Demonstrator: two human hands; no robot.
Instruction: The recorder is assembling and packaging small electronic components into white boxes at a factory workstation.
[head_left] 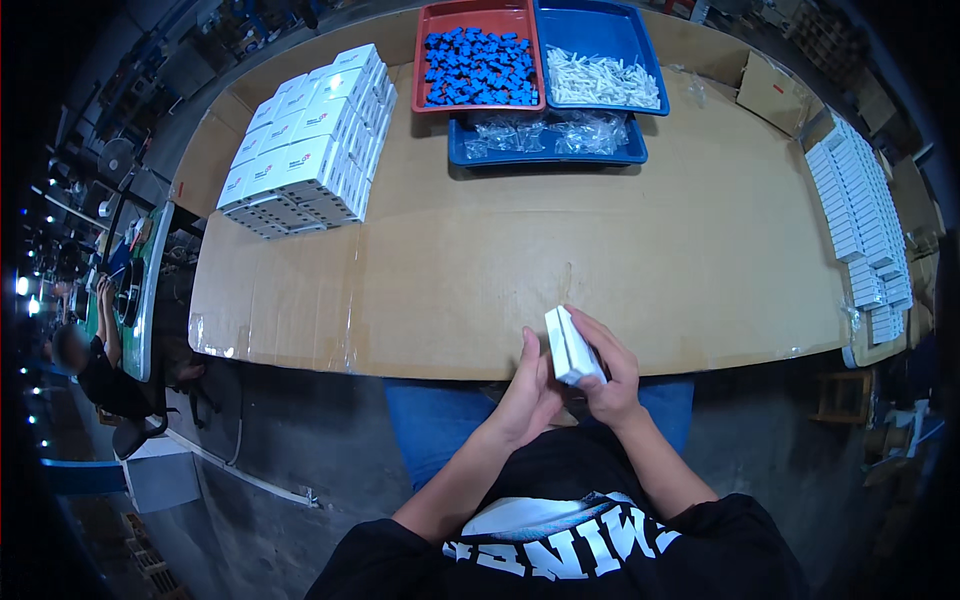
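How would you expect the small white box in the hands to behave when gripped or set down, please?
The white box looks like thin card, so probably light and easily dented. Both the left hand and right hand hold it at the table edge. Its flat faces suggest no rolling, though stood on its narrow edge it may tip.

Both forearms rise from below and meet, the left hand [533, 385] and right hand [606, 380] with fingers curled, close together.

White box [570, 346], red tray [430, 20], blue tray [645, 60]
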